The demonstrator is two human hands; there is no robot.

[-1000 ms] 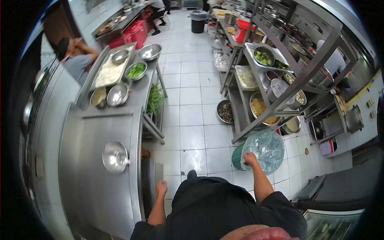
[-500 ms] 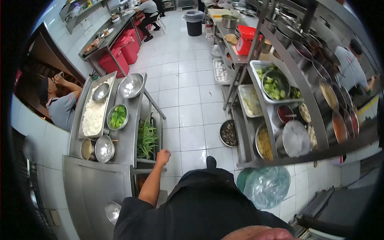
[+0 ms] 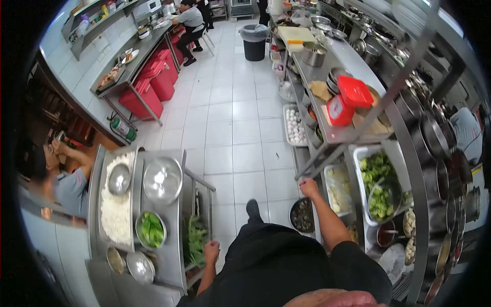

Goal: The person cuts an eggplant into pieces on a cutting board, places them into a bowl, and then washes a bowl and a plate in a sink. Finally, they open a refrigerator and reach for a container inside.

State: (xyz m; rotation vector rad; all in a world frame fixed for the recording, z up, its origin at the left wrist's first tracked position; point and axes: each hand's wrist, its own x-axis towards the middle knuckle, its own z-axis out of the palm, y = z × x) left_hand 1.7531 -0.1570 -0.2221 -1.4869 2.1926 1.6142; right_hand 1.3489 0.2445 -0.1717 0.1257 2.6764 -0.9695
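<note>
My left hand (image 3: 211, 251) hangs low with curled fingers, nothing visible in it, beside the steel table (image 3: 176, 225). Leafy greens (image 3: 195, 238) lie on the shelf just left of it. Out in front, my right hand (image 3: 309, 188) is closed in a loose fist, also with no object showing. Nearest to it are a bowl of dark pieces (image 3: 302, 217) on the floor and a tray of pale food (image 3: 337, 192) on the right rack. Higher on that rack sits a white tub of cut green vegetables (image 3: 376, 171).
A tiled aisle (image 3: 240, 133) runs ahead to a lined bin (image 3: 254, 43). To the left are a rice tray (image 3: 115, 210), metal bowls, red bins (image 3: 140, 100) and a fire extinguisher (image 3: 121, 128). A red scale (image 3: 342, 105) and an egg tray (image 3: 295, 125) stand right. Other people are nearby.
I have moved forward along the aisle, and the side tables now sit closer. My right arm has swung into view; my left hand is lower and further back. A different foot is forward.
</note>
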